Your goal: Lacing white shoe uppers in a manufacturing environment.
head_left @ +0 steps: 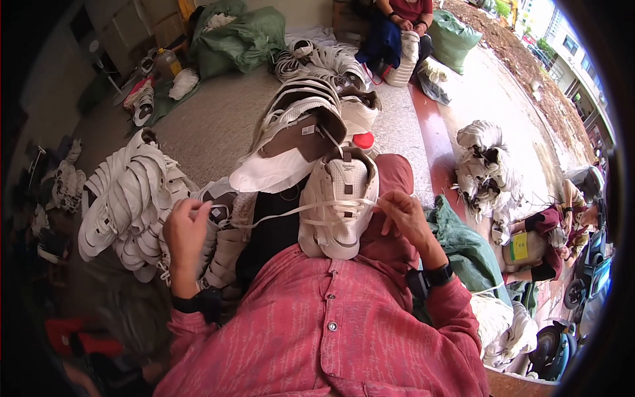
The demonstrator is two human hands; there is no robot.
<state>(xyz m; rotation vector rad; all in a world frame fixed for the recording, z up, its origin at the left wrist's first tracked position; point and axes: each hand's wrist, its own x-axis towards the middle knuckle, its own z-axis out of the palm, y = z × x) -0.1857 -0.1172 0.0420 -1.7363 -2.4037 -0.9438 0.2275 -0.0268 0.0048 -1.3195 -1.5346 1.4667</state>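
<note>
A beige shoe upper (pixel 337 228) with a perforated tongue rests at my lap, its toe towards me. A flat cream shoelace (pixel 281 215) crosses its front and stretches out to both sides. On the right, my right hand (pixel 405 217) pinches the lace close beside the upper. Farther out on the left, my left hand (pixel 186 235) is closed with thumb and fingers together at the lace's other end. Just beyond the upper leans a stack of nested shoe uppers (pixel 297 126) with dark linings and a white front edge.
Heaped uppers (pixel 132 198) stand left of me, and another pile (pixel 486 159) lies to the right. Green sacks (pixel 238 36) sit at the back; one green sack (pixel 463 241) is by my right arm. One person (pixel 407 26) sits ahead, another (pixel 562 228) at far right near scooters.
</note>
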